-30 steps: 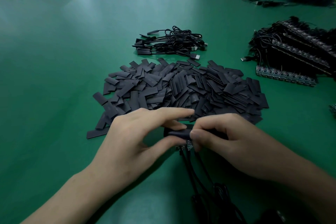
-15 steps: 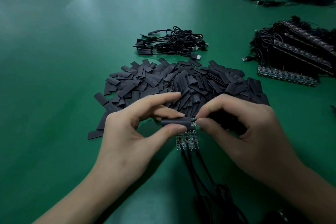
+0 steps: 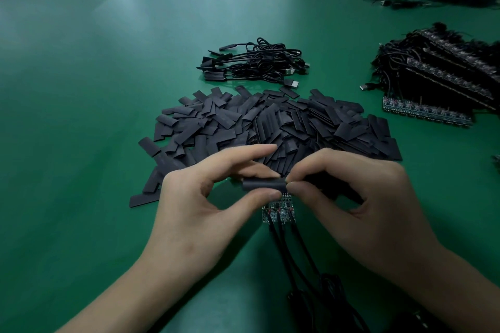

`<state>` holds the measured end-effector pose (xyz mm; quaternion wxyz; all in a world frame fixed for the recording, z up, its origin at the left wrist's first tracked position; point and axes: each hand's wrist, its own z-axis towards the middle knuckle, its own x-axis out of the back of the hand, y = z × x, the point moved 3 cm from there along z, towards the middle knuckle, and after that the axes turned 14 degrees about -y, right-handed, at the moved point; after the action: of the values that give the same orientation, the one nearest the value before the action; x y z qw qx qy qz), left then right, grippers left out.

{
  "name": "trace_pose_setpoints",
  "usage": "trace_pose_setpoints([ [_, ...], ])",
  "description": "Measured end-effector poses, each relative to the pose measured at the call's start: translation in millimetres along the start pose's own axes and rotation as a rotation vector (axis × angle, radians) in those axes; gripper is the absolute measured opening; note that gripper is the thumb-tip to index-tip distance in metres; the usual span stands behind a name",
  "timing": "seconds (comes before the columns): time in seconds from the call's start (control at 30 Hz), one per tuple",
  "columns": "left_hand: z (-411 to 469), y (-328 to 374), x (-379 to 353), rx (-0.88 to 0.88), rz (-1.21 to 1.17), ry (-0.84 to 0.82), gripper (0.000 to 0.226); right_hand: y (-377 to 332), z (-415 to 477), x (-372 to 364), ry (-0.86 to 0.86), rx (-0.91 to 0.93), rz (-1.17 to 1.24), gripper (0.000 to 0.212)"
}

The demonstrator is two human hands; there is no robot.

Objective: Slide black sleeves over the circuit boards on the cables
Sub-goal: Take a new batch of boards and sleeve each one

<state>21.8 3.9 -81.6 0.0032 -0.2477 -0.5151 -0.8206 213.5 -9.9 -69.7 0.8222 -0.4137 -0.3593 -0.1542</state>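
Sleeve (image 3: 263,185) is pinched between the thumb and fingers of the left hand (image 3: 205,208) and is held level, just above a few bare boards (image 3: 278,212). These lie on the surface (image 3: 81,94) with their cables (image 3: 290,257) running toward the person. The right hand (image 3: 359,205) is closed in a pinch on the sleeve's right mouth. Whether a board is also gripped there is hidden by the fingertips and cannot be told, though a board being fed in is the likely reading.

A second ago the hands were held lower and the boards were mostly covered. Since then the sleeve has been raised and the boards exposed, while little has been altered over the last half second. From this it is judged that the insertion has only been started and the sleeve is not yet drawn over a board. Behind the hands the pile (image 3: 270,121) of loose sleeves is seen.
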Motion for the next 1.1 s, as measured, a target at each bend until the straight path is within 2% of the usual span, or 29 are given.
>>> trace_pose_setpoints([
  [0.13,1,-2,1,0.004,-0.001,0.025,0.045,2,1,-4,-0.004,-0.034,0.057,0.002],
  [0.2,1,-4,3,0.007,-0.001,0.049,0.044,5,0,-4,-0.018,-0.078,0.181,0.008],
  [0.3,1,-6,6,0.006,0.024,0.074,0.043,10,0,-4,-0.069,-0.179,0.378,0.003],
  [0.43,1,-6,5,-0.008,0.067,0.067,0.042,11,1,-6,-0.083,-0.238,0.422,0.011],
  [0.6,2,-7,5,-0.005,0.076,0.079,0.042,4,0,-12,-0.080,-0.188,0.321,0.010],
  [0.73,0,-8,7,0.024,0.121,0.161,0.042,2,-1,-10,0.001,-0.142,0.121,0.008],
  [0.83,0,-13,7,0.057,0.022,0.208,0.041,0,-2,-9,0.056,-0.110,-0.030,0.009],
  [0.93,0,-12,3,0.044,-0.070,0.173,0.050,-1,-2,-12,0.070,-0.092,-0.063,0.008],
  [1.1,1,-10,2,0.026,-0.038,0.115,0.066,-1,-3,-14,0.041,-0.071,-0.064,0.003],
])
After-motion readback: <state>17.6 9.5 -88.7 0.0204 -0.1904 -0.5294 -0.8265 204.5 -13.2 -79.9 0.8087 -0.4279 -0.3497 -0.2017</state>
